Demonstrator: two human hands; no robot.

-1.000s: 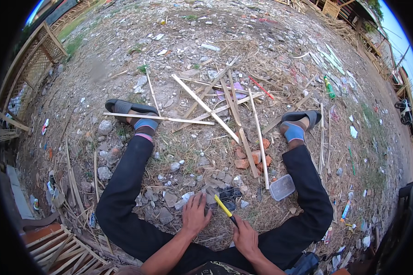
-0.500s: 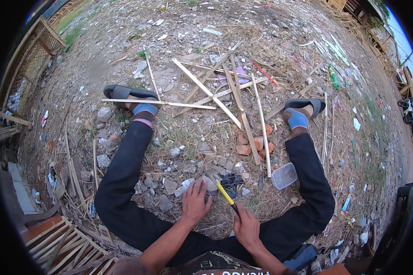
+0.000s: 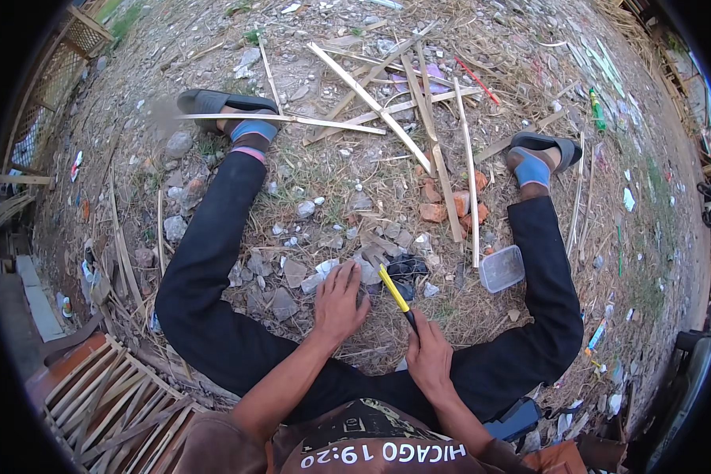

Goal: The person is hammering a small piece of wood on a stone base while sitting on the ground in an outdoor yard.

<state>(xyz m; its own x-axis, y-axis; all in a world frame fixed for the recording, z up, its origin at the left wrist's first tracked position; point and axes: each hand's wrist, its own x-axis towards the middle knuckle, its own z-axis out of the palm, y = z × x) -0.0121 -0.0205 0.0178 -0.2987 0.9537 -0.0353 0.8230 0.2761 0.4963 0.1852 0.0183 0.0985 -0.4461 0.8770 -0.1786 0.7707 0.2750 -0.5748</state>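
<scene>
My right hand [image 3: 430, 354] is closed around the black grip of a yellow-and-black hand tool [image 3: 395, 289]. Its yellow shaft slants up and left; the far end blends into the stones, so I cannot make out its kind. To its left, my left hand [image 3: 341, 304] lies palm down over the rubble, fingers stretched out. Grey stones [image 3: 295, 273] and a piece of black plastic [image 3: 407, 267] are close to the fingertips and the tool's end. Whether anything is under the left palm is hidden.
Wooden slats [image 3: 369, 105] lie crossed beyond my hands, one slat [image 3: 332, 124] reaching over my left foot. Broken red bricks [image 3: 433, 212] and a clear plastic tub [image 3: 502, 269] lie between my legs. A slatted wooden frame [image 3: 118, 403] stands at lower left.
The view has tilted down, so the ground, slats and feet sit higher in the picture. Both hands stay nearly in place, the tool still in the right one.
</scene>
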